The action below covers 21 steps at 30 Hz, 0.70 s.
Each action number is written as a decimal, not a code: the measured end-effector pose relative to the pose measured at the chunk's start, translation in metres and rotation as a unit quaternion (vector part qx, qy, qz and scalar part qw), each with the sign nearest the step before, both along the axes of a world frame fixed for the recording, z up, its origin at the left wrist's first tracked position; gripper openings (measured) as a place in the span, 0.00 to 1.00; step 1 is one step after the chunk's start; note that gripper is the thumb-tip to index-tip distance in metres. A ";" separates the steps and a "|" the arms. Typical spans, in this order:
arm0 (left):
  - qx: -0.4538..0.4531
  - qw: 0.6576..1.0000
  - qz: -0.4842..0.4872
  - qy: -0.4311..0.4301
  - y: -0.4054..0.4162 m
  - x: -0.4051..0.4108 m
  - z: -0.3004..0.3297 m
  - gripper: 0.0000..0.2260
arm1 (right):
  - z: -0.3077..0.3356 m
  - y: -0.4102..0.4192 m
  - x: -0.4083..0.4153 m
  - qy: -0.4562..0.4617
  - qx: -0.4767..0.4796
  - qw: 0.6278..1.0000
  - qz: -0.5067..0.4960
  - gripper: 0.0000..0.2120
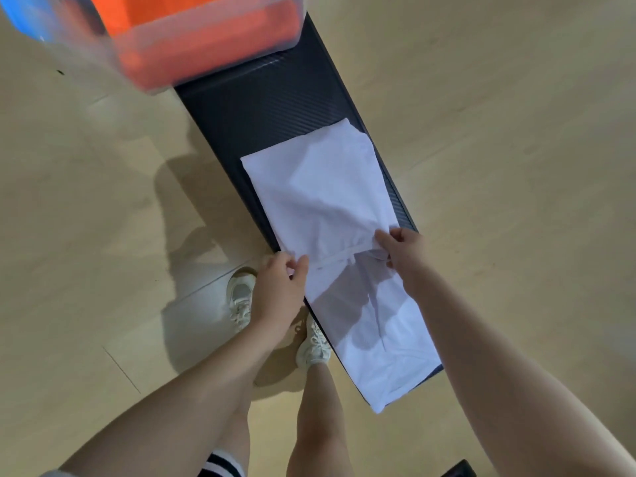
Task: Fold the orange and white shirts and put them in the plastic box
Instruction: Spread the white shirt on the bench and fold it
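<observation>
1. At the upper left, a clear plastic box (192,46) is seen blurred, resting on the far end of a long dark bench (268,108); an orange shirt (206,25) is held inside it.
2. Below, at the left of centre, the left hand (278,287) is curled on the near left edge of a fold in the white shirt (327,201).
3. White sneakers (241,297) are seen under that hand, on a pale wooden floor (86,218).
4. The white shirt is laid lengthwise on the bench, partly doubled over itself, well apart from the box.
5. At the right, the right hand (401,247) is pinched on the same fold's other end; the hands are held apart.
</observation>
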<state>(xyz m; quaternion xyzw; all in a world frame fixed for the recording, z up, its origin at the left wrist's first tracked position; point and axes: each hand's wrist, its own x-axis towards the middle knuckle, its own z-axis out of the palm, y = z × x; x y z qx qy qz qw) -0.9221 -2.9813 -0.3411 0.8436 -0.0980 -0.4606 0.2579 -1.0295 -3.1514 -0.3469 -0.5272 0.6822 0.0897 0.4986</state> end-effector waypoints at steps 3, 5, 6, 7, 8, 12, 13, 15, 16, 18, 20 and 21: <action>0.035 0.969 0.241 0.026 -0.010 -0.013 -0.007 0.10 | 0.001 -0.002 -0.001 -0.028 0.010 0.999 0.011 0.15; 0.039 0.958 0.284 0.016 -0.016 -0.018 -0.010 0.07 | 0.005 -0.005 -0.003 -0.071 0.007 0.997 0.013 0.15; 0.029 0.962 0.270 0.009 -0.018 -0.020 -0.009 0.06 | 0.007 -0.007 -0.004 -0.105 0.006 0.994 0.007 0.13; 0.011 0.968 0.249 0.003 -0.020 -0.022 -0.006 0.06 | 0.010 -0.009 -0.005 -0.139 0.012 0.990 -0.004 0.12; -0.006 0.974 0.225 -0.006 -0.021 -0.026 -0.001 0.06 | 0.012 -0.012 -0.007 -0.170 0.024 0.985 -0.019 0.11; -0.005 0.984 0.179 -0.012 -0.015 -0.037 0.005 0.11 | 0.006 -0.021 -0.021 -0.147 0.027 0.988 -0.040 0.10; 0.015 0.984 0.178 -0.007 -0.014 -0.038 0.004 0.14 | 0.002 -0.020 -0.023 -0.101 0.003 0.995 -0.001 0.06; 0.058 0.986 0.146 -0.052 -0.011 -0.037 0.001 0.24 | -0.002 -0.015 -0.022 0.010 -0.098 0.981 0.164 0.10; 0.061 0.987 0.107 -0.105 -0.011 -0.035 -0.001 0.27 | -0.005 -0.009 -0.021 0.048 -0.188 0.944 0.265 0.17; 0.003 0.970 -0.030 -0.242 -0.016 -0.032 -0.004 0.28 | -0.007 0.004 -0.010 0.021 -0.388 0.827 0.407 0.24; -0.057 0.913 -0.214 -0.342 -0.027 -0.028 -0.014 0.28 | -0.012 0.016 0.007 -0.063 -0.420 0.751 0.506 0.26; -0.058 0.883 -0.287 -0.366 -0.031 -0.025 -0.023 0.28 | -0.019 0.021 0.013 -0.081 -0.404 0.730 0.546 0.26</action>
